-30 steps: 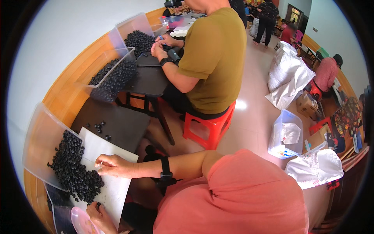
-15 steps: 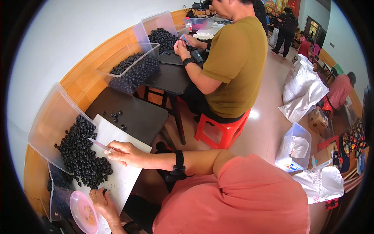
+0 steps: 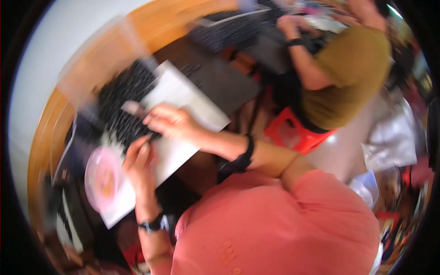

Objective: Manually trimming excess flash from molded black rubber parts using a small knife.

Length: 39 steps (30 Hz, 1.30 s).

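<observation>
Motion blurs the view. My right hand (image 3: 176, 123) pinches a slim, pale pen-like tool (image 3: 134, 108), whose tip points to the upper left over a heap of small black round pieces (image 3: 121, 91). Just below it and to its left, my left hand (image 3: 140, 167) has thumb and fingers drawn together at the near side of the heap. What they hold, if anything, is too smeared to make out. Under both hands lies a white board (image 3: 188, 103), with the heap on its left part. Beside my left hand stands a pink bowl (image 3: 94, 176) with small yellowish things inside.
A clear plastic bin (image 3: 98, 59) leans behind the heap against the wood-panelled wall. Beyond the board is a dark table (image 3: 224, 82). At the right a co-worker in an olive shirt (image 3: 355, 75) sits on a red stool (image 3: 293, 133). White sacks (image 3: 394, 137) stand farther right.
The view has swung, so the board now lies nearer the middle. My left hand has risen from the board beside the bowl and come close to my right hand, which still holds the tool.
</observation>
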### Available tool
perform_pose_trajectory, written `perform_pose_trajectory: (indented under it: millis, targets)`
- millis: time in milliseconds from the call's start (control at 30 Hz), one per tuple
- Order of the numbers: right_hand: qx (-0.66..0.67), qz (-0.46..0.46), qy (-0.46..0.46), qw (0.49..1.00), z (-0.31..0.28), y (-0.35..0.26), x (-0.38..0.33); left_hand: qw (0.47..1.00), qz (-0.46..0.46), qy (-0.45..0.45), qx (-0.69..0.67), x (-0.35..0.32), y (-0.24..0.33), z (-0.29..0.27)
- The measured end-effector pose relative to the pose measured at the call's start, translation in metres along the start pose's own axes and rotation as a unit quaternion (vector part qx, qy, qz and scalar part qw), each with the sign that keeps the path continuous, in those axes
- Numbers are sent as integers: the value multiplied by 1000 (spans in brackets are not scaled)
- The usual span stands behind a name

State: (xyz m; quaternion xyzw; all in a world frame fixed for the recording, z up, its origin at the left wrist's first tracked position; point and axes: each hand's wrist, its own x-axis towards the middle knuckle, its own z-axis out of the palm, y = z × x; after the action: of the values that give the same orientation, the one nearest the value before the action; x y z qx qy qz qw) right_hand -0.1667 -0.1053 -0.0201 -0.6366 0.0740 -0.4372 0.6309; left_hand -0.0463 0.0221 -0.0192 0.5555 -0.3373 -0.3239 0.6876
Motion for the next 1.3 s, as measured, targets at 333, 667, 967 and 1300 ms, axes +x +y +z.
perform_pose_trajectory:
  millis: [333, 667, 967, 1300]
  targets:
    - [-54, 22, -56, 997, 0, -2, -20, 983, -15, -44, -178, -2, -8, -19]
    - [-191, -123, -37, 973, 4, 0, -25, 978, -26, -45, -204, -4, -7, -26]
    - [-255, -199, -64, 944, 4, 2, -30, 972, -31, -64, -224, -6, -3, -24]
    - [-239, -240, -21, 941, 6, 10, -29, 983, -50, -15, -177, -5, -18, -30]
